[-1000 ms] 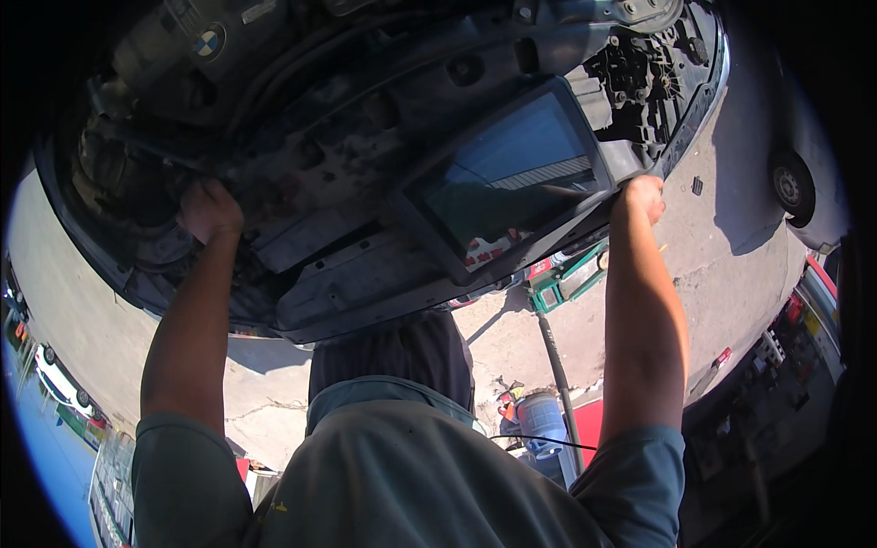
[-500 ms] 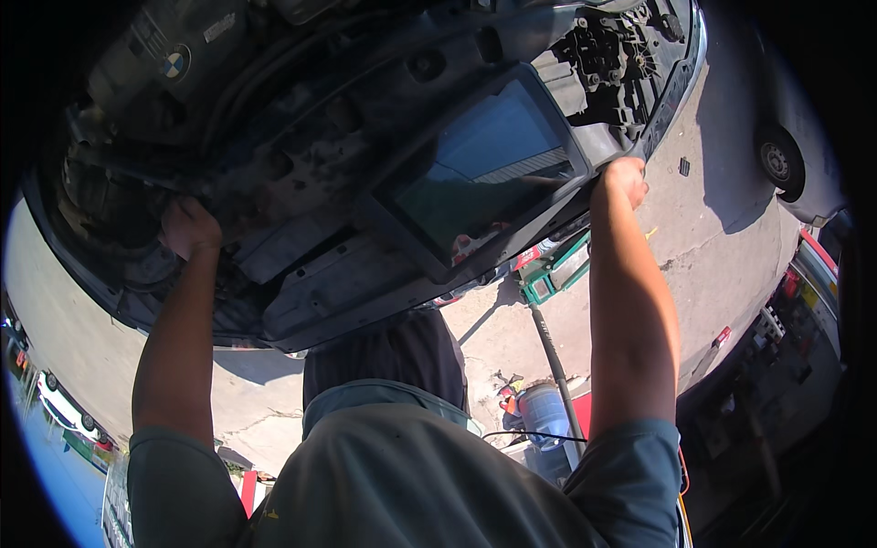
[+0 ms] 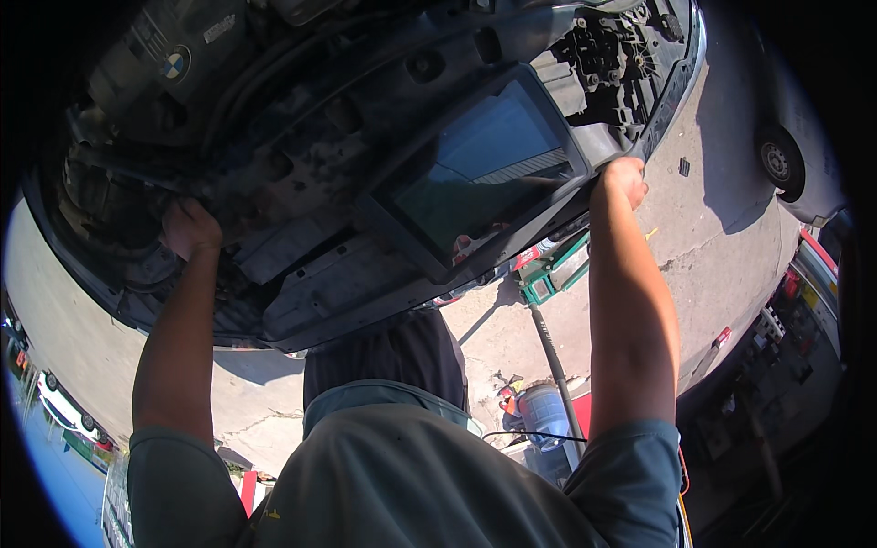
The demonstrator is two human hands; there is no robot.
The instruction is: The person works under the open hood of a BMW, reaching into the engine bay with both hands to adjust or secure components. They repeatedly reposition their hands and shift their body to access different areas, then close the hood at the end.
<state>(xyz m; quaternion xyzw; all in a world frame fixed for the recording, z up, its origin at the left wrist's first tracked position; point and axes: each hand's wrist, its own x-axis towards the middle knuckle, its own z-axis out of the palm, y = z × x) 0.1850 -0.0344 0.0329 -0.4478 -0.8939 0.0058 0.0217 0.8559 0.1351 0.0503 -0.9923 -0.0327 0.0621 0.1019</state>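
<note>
In the dark engine bay on the left, my left hand [image 3: 191, 228] reaches in beside the left end of the front panel [image 3: 315, 297]. Its fingers are curled in shadow, and what they hold, if anything, is hidden. My right hand [image 3: 625, 181] is closed at the front edge of the car [image 3: 650, 137], its fingers bent over the rim. Just left of it a diagnostic tablet [image 3: 484, 164] with a thick dark frame rests tilted on the front panel. Sky and a building reflect in its screen. Neither hand touches the screen.
A dark engine cover [image 3: 151, 55] fills the upper left. Below the car's front stands a green floor jack [image 3: 542, 288] with a long handle [image 3: 553, 356]. Behind that handle is a blue water jug [image 3: 544, 408]. Another car's wheel [image 3: 778, 163] shows at the right.
</note>
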